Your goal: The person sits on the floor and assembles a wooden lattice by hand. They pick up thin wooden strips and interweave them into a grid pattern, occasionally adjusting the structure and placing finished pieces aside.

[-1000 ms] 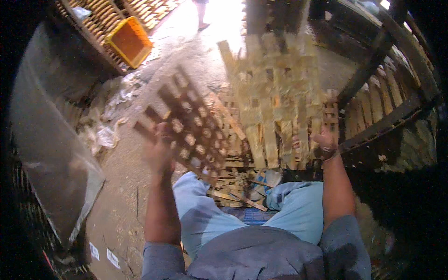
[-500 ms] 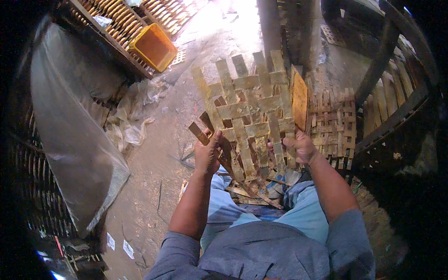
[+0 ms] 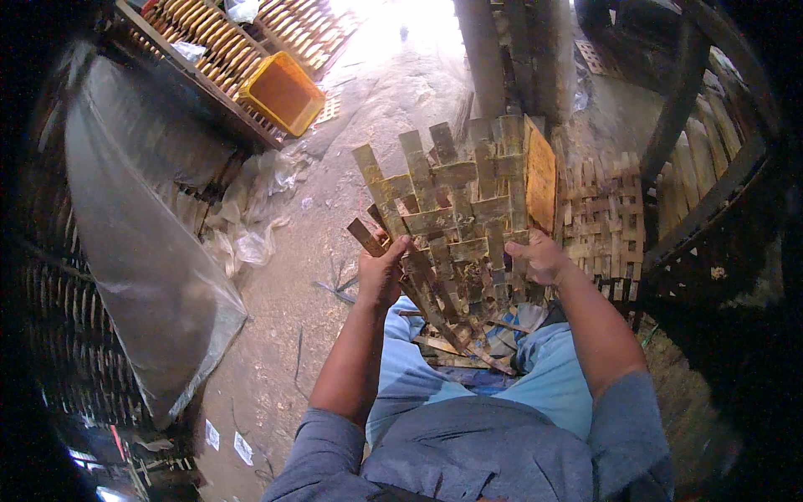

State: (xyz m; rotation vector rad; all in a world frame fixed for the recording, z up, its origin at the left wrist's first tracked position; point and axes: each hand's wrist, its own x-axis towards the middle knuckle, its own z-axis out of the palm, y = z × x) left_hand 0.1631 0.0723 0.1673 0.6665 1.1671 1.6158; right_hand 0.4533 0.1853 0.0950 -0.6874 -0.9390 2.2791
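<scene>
Between my hands hangs a woven bamboo panel (image 3: 457,219), a worn lattice of flat strips with loose ends sticking out at its far side. My left hand (image 3: 382,269) is closed on its left edge, thumb on top, where a couple of darker strips poke out. My right hand (image 3: 539,258) grips the right edge, its thumb pressed on the face and its other fingers partly hidden behind. Below the panel, broken strip pieces (image 3: 456,351) lie between my knees on something blue.
A yellow plastic crate (image 3: 288,96) leans by slatted racks (image 3: 196,29) at the far left. Grey plastic sheeting (image 3: 146,226) drapes along the left. An orange-brown board (image 3: 539,176) and another woven panel (image 3: 600,213) stand at the right, near dark posts (image 3: 481,58).
The panel has tipped, its far edge lower and closer to me, so it looks shorter. Both hands keep their hold. The whole view has shifted slightly.
</scene>
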